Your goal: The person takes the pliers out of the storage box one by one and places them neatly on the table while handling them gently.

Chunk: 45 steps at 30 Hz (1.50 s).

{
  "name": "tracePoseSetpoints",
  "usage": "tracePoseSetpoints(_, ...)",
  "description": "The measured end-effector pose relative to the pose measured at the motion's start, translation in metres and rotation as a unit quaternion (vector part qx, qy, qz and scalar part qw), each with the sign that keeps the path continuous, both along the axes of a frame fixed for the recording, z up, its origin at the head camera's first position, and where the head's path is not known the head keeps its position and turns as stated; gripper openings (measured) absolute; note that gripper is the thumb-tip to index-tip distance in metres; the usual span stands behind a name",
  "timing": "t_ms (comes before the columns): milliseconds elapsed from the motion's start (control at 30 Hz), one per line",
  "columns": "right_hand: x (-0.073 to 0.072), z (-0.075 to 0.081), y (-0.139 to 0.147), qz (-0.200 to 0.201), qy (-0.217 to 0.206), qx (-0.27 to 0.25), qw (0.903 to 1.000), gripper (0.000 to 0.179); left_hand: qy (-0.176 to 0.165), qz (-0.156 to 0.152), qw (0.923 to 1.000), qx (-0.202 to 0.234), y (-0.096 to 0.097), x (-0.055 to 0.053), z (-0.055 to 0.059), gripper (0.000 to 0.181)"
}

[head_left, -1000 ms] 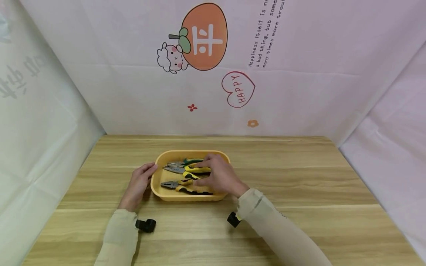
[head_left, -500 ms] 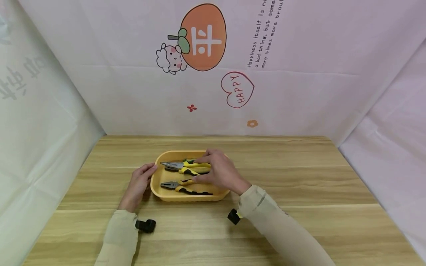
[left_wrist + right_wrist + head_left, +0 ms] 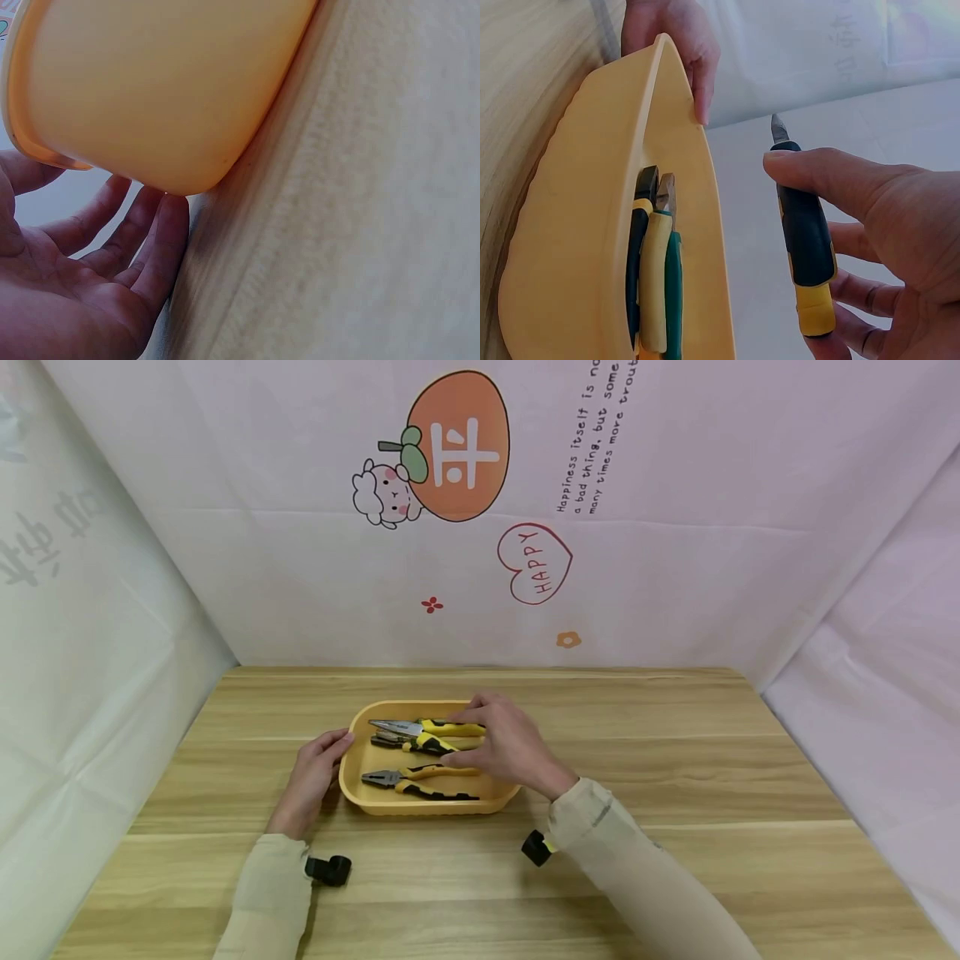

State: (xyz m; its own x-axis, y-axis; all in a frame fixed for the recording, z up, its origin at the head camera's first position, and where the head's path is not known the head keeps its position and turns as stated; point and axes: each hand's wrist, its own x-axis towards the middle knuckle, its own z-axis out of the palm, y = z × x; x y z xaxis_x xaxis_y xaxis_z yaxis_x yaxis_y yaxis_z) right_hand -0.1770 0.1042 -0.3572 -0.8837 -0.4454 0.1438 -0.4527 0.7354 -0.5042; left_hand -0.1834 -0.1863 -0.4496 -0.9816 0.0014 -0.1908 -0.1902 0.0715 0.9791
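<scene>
In the head view my right hand (image 3: 510,739) pinches the yellow-and-black handles of long-nose pliers (image 3: 397,726), thumb on the near side and fingers on the far side. The right wrist view shows these pliers raised above the rim, tip (image 3: 779,129) pointing away from the palm. My left hand (image 3: 311,777) touches the left end of the yellow tray (image 3: 420,808); its fingertips (image 3: 176,214) rest against the outer wall. Inside lie combination pliers (image 3: 431,792) with yellow-and-black handles near the front. Behind them are more pliers, with a green handle (image 3: 673,292) among them, partly hidden.
The tray stands on a wood-grain table (image 3: 675,760). A white printed cloth (image 3: 660,585) hangs behind the table, and more cloth borders both sides. A small black device (image 3: 328,870) is worn on the left wrist, another (image 3: 536,848) on the right.
My right hand has lifted the long-nose pliers off the other pliers and moved slightly right with them. My left hand has stayed at the tray's left end.
</scene>
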Motion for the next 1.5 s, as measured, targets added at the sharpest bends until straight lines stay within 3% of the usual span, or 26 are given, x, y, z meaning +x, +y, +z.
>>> tracePoseSetpoints(533,-0.001,0.005,0.044,-0.042,-0.027,-0.012,0.9987,0.06,-0.008,0.0,1.0,0.001,0.0,0.002,-0.001,0.055)
tracePoseSetpoints(1500,-0.001,0.006,0.116,-0.109,-0.019,0.003,0.9939,0.058,-0.001,0.003,1.0,0.006,0.001,0.002,0.0,0.056)
